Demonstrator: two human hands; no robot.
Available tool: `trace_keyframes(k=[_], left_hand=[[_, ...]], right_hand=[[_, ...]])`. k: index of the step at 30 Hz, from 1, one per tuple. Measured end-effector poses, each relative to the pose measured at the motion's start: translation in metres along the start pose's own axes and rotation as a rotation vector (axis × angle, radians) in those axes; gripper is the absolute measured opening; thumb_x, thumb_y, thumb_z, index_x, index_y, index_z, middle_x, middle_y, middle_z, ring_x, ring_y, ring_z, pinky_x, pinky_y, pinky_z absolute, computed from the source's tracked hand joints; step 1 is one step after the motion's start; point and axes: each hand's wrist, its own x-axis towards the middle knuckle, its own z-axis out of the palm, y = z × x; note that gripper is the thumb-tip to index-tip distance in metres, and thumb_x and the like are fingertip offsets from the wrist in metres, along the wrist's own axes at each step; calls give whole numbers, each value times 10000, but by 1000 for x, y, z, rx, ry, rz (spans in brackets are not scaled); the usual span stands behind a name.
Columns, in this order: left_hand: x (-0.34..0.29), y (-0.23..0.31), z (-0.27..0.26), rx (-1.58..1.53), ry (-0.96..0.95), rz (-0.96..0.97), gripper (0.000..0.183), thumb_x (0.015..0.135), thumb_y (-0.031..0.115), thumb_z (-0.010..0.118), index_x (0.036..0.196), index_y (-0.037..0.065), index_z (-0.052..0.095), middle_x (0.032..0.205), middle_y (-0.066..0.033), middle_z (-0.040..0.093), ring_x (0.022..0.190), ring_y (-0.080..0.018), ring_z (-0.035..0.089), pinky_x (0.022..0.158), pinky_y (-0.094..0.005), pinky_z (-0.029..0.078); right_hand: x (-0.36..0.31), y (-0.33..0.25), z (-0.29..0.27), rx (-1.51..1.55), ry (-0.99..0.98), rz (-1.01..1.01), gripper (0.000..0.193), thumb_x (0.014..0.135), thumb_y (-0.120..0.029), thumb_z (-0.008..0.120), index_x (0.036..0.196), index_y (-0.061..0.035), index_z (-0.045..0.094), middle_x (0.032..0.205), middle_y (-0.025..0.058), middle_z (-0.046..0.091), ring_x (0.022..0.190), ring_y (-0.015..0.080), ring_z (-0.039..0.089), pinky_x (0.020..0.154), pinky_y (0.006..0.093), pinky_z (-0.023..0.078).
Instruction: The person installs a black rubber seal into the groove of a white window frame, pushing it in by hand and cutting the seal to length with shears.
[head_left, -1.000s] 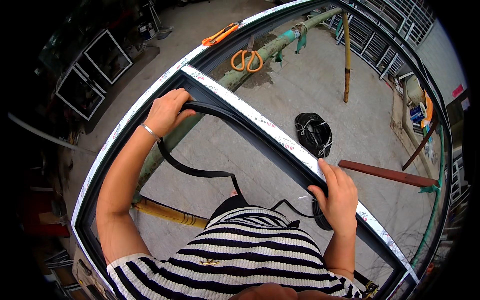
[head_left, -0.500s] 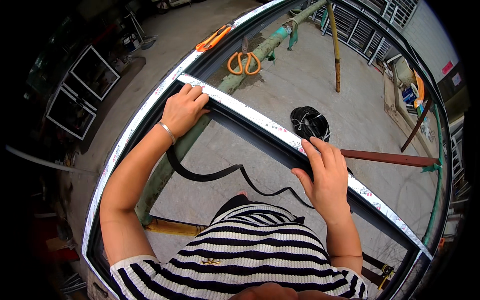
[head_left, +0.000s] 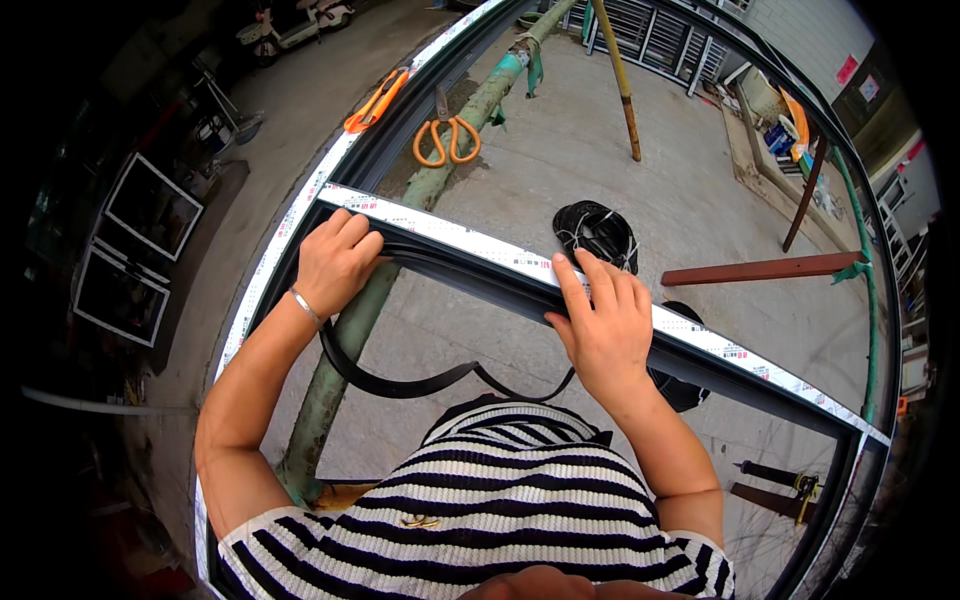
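A large dark window frame with white film on its faces lies in front of me, crossed by a bar (head_left: 450, 232). My left hand (head_left: 340, 262) is at the bar's left end, fingers curled closed on a black rubber sealing strip (head_left: 400, 388). The strip hangs from there in a loose wavy loop toward my waist. My right hand (head_left: 605, 325) lies over the middle of the bar, fingers stretched along its white face, thumb at the near edge. Its palm side is hidden. Orange-handled scissors (head_left: 447, 140) and an orange utility knife (head_left: 377, 100) rest at the upper left of the frame.
A green pipe (head_left: 490, 95) runs beneath the frame. Black coils (head_left: 595, 228) lie on the concrete beyond the bar. At right are a red-brown beam (head_left: 765, 270) and, lower, a caulking gun (head_left: 790, 478). White-edged frames (head_left: 150, 205) stand at far left.
The view has shifted, so the frame sits lower and turned slightly. Both hands keep their places on the bar, the left still curled. The hanging strip's loop looks shorter near my right hand.
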Motion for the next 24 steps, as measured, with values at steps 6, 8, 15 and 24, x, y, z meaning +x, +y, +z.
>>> trace_keyframes(k=[6,8,15,24], left_hand=[[6,9,11,46,39,-96,312,676,190,815,782,128,528,810,-31,505,789,-223,577,626,-354,502],[5,11,12,57,28,-129,326,665,178,832,791,116,538,819,-36,523,797,-230,587,619,-360,504],[3,15,11,79,43,-169,308,680,235,825,797,121,564,808,-31,534,781,-223,595,630,-360,504],[0,10,13,9,89,-149,347,651,213,846,770,107,538,780,-41,520,753,-227,586,634,-361,497]], right_hand=[[-6,3,11,-66,121,-16,718,674,-233,833,1366,-147,659,1237,76,654,1039,248,632,911,399,455],[-6,3,13,-79,122,-17,725,669,-231,834,1368,-147,657,1225,74,651,1029,249,630,905,399,455],[-6,3,16,-66,112,-15,737,646,-252,873,1346,-152,668,1222,64,645,1041,255,622,917,408,452],[-6,2,17,-70,121,-12,719,648,-240,874,1331,-146,673,1221,66,645,1049,254,623,926,410,454]])
